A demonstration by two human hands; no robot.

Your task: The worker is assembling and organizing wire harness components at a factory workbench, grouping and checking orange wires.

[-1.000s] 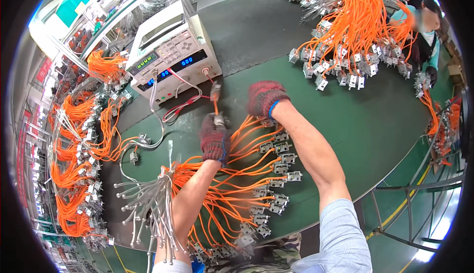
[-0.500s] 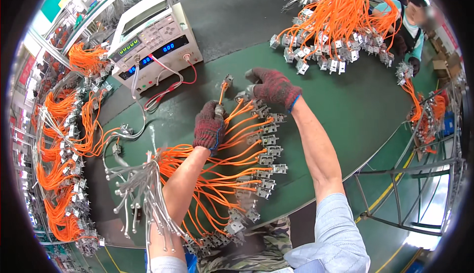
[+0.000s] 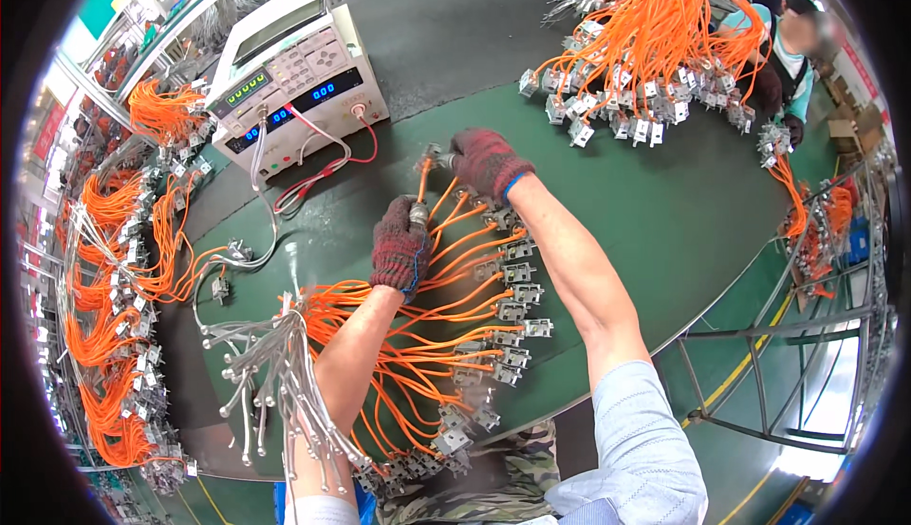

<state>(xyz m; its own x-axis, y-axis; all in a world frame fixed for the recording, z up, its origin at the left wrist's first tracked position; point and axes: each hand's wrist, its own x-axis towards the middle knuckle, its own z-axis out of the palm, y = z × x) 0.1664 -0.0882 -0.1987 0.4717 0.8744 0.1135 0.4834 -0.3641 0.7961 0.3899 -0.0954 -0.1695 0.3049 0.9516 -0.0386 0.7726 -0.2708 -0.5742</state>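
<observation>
Left hand (image 3: pixel 399 248) closed around orange wire (image 3: pixel 423 183) end; right hand (image 3: pixel 486 160) pinched its metal connector (image 3: pixel 433 156), just below tester (image 3: pixel 296 88).

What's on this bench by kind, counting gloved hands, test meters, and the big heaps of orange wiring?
Gloved hands: 2, left hand and right hand
Test meter: 1
Orange wire heaps: 3, near heap, far heap, left-side heap
Total: 6

An orange wire (image 3: pixel 423 183) runs nearly upright on the green table, taut between two gloved grips; a small metal connector (image 3: pixel 432 156) caps its upper end, and its lower end seems to carry a grey terminal (image 3: pixel 418 214), partly hidden
</observation>
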